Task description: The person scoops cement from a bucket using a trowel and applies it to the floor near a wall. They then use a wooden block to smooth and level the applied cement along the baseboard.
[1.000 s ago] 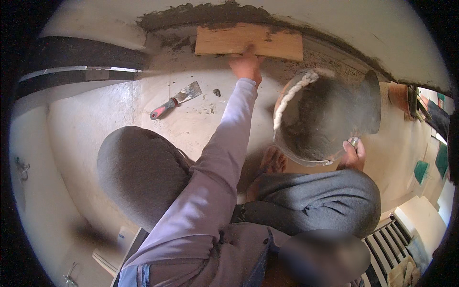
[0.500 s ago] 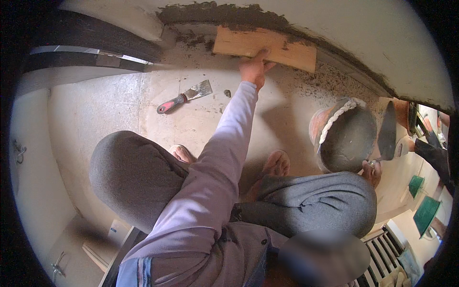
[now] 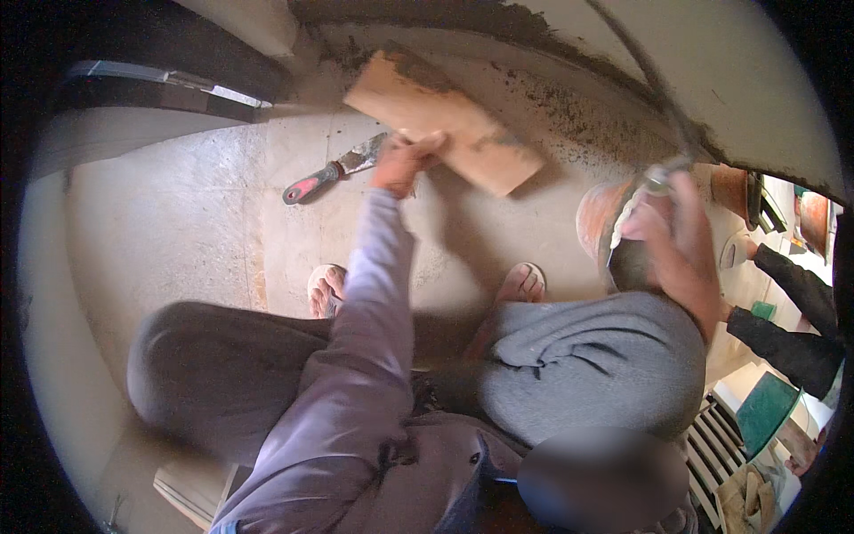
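My left hand is closed on the near edge of a flat wooden board, which is tilted above the floor and smeared with grey mortar along its far side. My right hand, blurred by motion, grips the handle of a trowel; its dark blade points up toward the wall. Below that hand stands a reddish-brown mortar bowl with a pale rope on its rim, partly hidden by the hand and my knee. A scraper with a red and black handle lies left of my left hand, its blade tip near the board.
Wet grey mortar runs along the wall's lower part, with crumbs scattered on the floor. My feet are close to the bowl. At far right, another person's dark sleeves show near green pieces and a slatted crate.
The board has come away from the wall base toward me, turning clockwise with my left hand. My right hand has risen from beside my knee, lifting the trowel over the bowl toward the wall.
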`<act>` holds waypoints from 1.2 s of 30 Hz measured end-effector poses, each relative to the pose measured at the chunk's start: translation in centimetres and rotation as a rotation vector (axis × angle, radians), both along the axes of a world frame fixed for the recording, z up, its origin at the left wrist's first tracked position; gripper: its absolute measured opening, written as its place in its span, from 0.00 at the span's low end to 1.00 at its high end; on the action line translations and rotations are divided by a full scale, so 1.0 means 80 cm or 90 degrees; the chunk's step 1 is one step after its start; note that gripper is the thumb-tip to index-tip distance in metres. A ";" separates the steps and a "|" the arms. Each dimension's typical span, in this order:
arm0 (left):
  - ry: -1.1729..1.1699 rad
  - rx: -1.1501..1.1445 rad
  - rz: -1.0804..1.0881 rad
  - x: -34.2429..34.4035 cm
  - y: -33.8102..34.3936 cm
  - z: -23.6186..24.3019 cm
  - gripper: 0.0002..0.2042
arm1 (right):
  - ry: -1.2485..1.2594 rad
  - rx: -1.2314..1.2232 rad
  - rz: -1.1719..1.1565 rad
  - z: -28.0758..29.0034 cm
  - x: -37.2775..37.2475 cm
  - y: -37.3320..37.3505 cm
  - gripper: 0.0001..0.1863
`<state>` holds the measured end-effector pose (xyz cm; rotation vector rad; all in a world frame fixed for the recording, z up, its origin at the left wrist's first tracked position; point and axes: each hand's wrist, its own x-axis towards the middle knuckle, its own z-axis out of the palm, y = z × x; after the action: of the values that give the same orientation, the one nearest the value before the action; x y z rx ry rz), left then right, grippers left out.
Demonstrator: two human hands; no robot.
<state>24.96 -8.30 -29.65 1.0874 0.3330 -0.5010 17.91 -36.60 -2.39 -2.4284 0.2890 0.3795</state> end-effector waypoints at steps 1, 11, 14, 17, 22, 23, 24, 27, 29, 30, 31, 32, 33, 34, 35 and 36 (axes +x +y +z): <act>0.004 0.064 -0.060 -0.002 0.045 0.009 0.12 | 0.055 0.034 0.029 -0.008 0.011 0.026 0.21; -0.043 -0.084 -0.120 0.003 0.150 0.025 0.23 | -0.164 0.004 0.071 -0.221 0.035 0.130 0.16; -0.039 -0.089 -0.111 0.004 0.158 0.023 0.22 | -0.154 -0.008 0.081 -0.235 0.054 0.142 0.16; -0.044 -0.113 -0.104 0.008 0.151 0.017 0.22 | -0.146 -0.043 0.052 -0.230 0.056 0.131 0.16; -0.044 -0.129 -0.090 0.002 0.157 0.016 0.20 | -0.147 -0.038 0.040 -0.227 0.056 0.135 0.16; -0.050 -0.140 -0.087 0.002 0.157 0.015 0.20 | -0.166 -0.042 0.043 -0.230 0.054 0.134 0.16; -0.051 -0.134 -0.086 0.002 0.157 0.013 0.20 | -0.186 -0.046 0.046 -0.231 0.053 0.134 0.16; -0.046 -0.119 -0.063 0.000 0.159 0.014 0.18 | -0.090 -0.047 0.009 -0.220 0.057 0.146 0.18; -0.040 -0.116 -0.028 -0.003 0.149 0.035 0.18 | -0.103 -0.043 0.002 -0.223 0.060 0.143 0.18; -0.042 -0.124 -0.039 -0.001 0.149 0.031 0.17 | -0.109 -0.041 -0.002 -0.227 0.061 0.140 0.18; -0.044 -0.134 -0.049 0.001 0.148 0.026 0.17 | -0.116 -0.060 0.000 -0.231 0.061 0.137 0.18; -0.046 -0.143 -0.060 0.002 0.148 0.021 0.17 | -0.123 -0.079 0.001 -0.237 0.062 0.132 0.18; -0.041 -0.137 -0.069 0.002 0.150 0.017 0.17 | -0.129 -0.098 0.002 -0.242 0.060 0.128 0.18; -0.037 -0.131 -0.077 0.002 0.152 0.017 0.16 | -0.134 -0.143 0.000 -0.245 0.058 0.125 0.18; -0.032 -0.124 -0.084 0.003 0.154 0.016 0.16 | -0.138 -0.187 -0.003 -0.248 0.056 0.122 0.18; -0.041 -0.120 -0.092 0.004 0.157 0.009 0.17 | -0.143 -0.232 -0.005 -0.251 0.055 0.119 0.17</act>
<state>25.30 4.29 -28.90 0.9454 0.1469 -0.6120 22.30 -27.10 -22.49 -2.7947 0.2878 0.0488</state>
